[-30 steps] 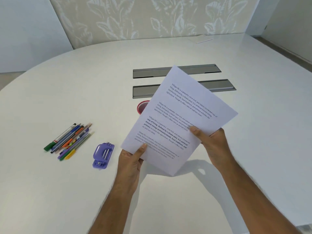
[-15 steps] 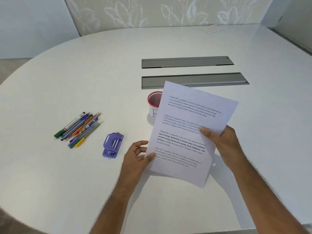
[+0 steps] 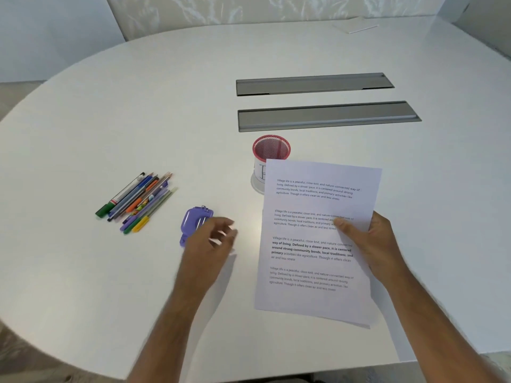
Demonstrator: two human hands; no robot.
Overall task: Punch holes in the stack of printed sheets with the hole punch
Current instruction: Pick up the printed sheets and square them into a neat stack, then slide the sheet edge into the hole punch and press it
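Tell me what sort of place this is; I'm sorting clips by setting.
Probably an office meeting room: a large white conference table with two grey cable-access flaps, and a red mesh pen holder.

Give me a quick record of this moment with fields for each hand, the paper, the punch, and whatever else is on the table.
left hand: open, blurred, over the near end of the hole punch; contact cannot be told
right hand: pinching the right edge of the printed sheets, thumb on top
printed sheets: held above the table, text facing up
hole punch: purple, lying on the table, not yet on the paper
pens: loose bundle left of the punch
pen cup: red mesh, upright, partly behind the sheets
table: white, two grey slots at the far side
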